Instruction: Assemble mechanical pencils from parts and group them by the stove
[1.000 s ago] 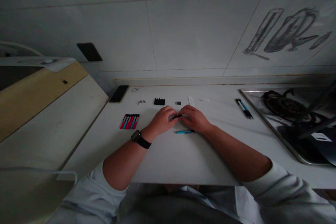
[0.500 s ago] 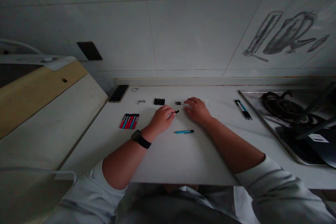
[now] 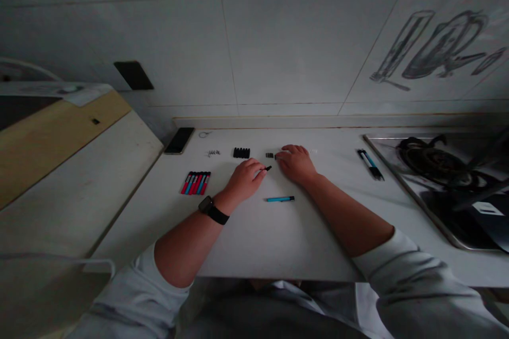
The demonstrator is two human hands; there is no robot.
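My left hand, with a black watch on the wrist, is closed around a small black pen part whose tip sticks out to the right. My right hand lies further back on the white counter, fingers curled over the spot beside the small black pieces. Whether it grips anything is hidden. A blue pen barrel lies on the counter in front of both hands.
A row of red and blue pen barrels lies at the left, with black caps, springs and a phone behind. Two assembled pens lie at the right, beside a gas hob.
My hands were together on the black part; the right hand has let go and moved back toward the small black pieces. The left hand keeps the part.
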